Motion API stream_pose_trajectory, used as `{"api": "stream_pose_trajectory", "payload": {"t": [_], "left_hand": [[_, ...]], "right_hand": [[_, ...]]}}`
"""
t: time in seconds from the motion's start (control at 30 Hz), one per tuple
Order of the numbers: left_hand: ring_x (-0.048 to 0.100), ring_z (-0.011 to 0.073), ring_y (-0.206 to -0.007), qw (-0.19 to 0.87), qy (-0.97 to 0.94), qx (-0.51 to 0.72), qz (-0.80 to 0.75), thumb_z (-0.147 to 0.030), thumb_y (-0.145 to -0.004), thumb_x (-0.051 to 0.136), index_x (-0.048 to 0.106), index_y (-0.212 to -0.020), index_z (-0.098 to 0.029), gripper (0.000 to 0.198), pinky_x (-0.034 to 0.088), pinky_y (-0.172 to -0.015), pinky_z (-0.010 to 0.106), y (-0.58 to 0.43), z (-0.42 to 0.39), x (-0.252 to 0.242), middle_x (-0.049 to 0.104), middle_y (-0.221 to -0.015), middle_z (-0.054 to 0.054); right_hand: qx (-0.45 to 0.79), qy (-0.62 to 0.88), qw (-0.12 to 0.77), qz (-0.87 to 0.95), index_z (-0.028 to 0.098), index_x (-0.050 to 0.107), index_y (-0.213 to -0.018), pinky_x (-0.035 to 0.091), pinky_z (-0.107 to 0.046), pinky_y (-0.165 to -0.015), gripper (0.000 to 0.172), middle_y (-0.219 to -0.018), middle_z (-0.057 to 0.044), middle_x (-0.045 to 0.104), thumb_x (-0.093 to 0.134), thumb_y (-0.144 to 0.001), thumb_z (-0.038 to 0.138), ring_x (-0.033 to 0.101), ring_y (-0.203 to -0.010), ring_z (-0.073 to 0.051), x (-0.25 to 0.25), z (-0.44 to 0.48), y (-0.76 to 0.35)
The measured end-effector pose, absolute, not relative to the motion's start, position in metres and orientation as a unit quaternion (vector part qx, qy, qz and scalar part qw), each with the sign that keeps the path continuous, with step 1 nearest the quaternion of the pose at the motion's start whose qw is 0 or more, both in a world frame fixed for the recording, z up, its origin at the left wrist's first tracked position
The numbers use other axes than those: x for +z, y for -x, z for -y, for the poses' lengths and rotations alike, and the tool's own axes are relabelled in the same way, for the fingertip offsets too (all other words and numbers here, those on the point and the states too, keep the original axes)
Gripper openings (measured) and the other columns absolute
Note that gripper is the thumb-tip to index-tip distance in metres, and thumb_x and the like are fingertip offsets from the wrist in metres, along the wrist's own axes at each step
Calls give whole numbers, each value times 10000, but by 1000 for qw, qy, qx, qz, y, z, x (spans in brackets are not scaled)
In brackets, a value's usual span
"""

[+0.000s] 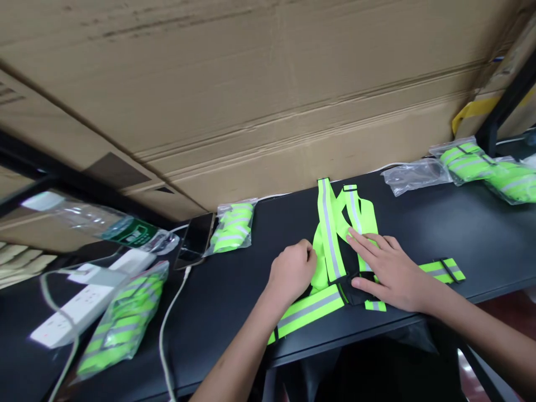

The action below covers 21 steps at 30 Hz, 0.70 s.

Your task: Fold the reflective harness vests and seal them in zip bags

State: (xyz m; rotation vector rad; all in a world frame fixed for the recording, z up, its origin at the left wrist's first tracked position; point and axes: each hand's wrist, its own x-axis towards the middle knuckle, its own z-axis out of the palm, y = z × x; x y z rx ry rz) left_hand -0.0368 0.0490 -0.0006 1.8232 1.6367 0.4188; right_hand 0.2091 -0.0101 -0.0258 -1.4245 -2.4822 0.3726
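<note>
A neon yellow-green reflective strap vest (330,245) with grey reflective bands lies spread on the black table (460,229). My right hand (389,271) lies flat on it with fingers stretched out, pressing the straps down. My left hand (292,271) is closed, pinching the left edge of the vest where the straps fold. One strap end (446,269) with a black buckle sticks out to the right, past my right wrist.
Bagged neon vests lie at the left front (121,321), by the phone (233,226) and at the far right (489,167). An empty clear bag (412,176), a phone (196,240) on a white cable, a white power strip (79,304) and a plastic bottle (96,220) are here too. Cardboard boxes (268,95) stand behind.
</note>
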Motion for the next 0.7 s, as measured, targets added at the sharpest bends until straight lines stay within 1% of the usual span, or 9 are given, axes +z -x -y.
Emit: {"api": "stream_pose_trajectory", "payload": {"t": [0.1, 0.17, 0.23, 0.27, 0.37, 0.43, 0.57, 0.63, 0.7], "left_hand": [[601, 209, -599, 310, -717, 136, -610, -260, -899, 483, 608, -693, -213, 246, 377, -550, 287, 35, -53, -3, 627, -649, 27], [639, 240, -662, 289, -730, 131, -605, -284, -915, 473, 643, -788, -201, 228, 441, -605, 321, 36, -56, -7, 650, -700, 45], [667, 300, -848, 249, -749, 142, -598, -285, -900, 509, 658, -995, -162, 216, 495, -727, 390, 35, -58, -9, 680, -877, 103], [650, 326, -984, 229, -761, 152, -588, -276, -899, 515, 631, -1121, -140, 285, 500, -815, 428, 33, -58, -9, 672, -1014, 140], [511, 322, -1274, 190, -814, 179, -519, -263, -942, 474, 516, -1334, -145, 411, 426, -1040, 474, 22, -62, -1, 558, -1324, 167], [458, 313, -1340, 158, -865, 174, -444, -282, -981, 440, 518, -1339, -158, 386, 377, -1107, 489, 10, -67, 6, 541, -1378, 153], [356, 349, -1452, 121, -926, 115, -340, -349, -1004, 443, 576, -1269, -148, 358, 285, -1182, 544, -16, -77, 7, 590, -1366, 154], [374, 362, -1446, 126, -929, 98, -335, -368, -994, 464, 593, -1232, -159, 341, 282, -1182, 564, -26, -80, 1, 623, -1321, 149], [436, 364, -1395, 129, -926, 102, -341, -371, -990, 469, 586, -1230, -166, 337, 306, -1162, 573, -31, -81, -6, 634, -1291, 148]], "right_hand": [[119, 487, 120, 857, 226, 367, -1552, 398, -600, -1039, 703, -1575, -111, 440, 391, -987, 643, 409, -1390, -407, -22, 9, -211], [117, 493, 124, 853, 200, 452, -1490, 412, -583, -1017, 680, -1515, -144, 498, 395, -982, 648, 448, -1344, -398, -20, 9, -212], [108, 505, 144, 844, 190, 467, -1465, 407, -573, -1028, 653, -1486, -174, 503, 391, -989, 631, 451, -1345, -385, -20, 9, -213], [96, 515, 160, 837, 189, 457, -1468, 391, -577, -1050, 644, -1496, -186, 483, 390, -993, 619, 431, -1370, -382, -21, 8, -214], [60, 562, 191, 803, 174, 398, -1505, 324, -590, -1127, 647, -1582, -199, 371, 367, -1008, 586, 313, -1473, -375, -28, 6, -216], [65, 588, 174, 787, 159, 382, -1521, 306, -583, -1155, 660, -1602, -189, 359, 335, -1017, 582, 267, -1506, -365, -36, 5, -218], [74, 594, 138, 789, 196, 404, -1525, 265, -576, -1197, 648, -1581, -133, 425, 331, -1016, 589, 258, -1519, -350, -49, 4, -223], [74, 590, 146, 790, 199, 448, -1494, 293, -566, -1187, 604, -1563, -131, 452, 339, -1021, 559, 310, -1498, -342, -47, 2, -227], [93, 595, 166, 781, 180, 515, -1421, 381, -554, -1129, 556, -1484, -157, 533, 340, -1026, 529, 433, -1422, -342, -38, -6, -234]]}}
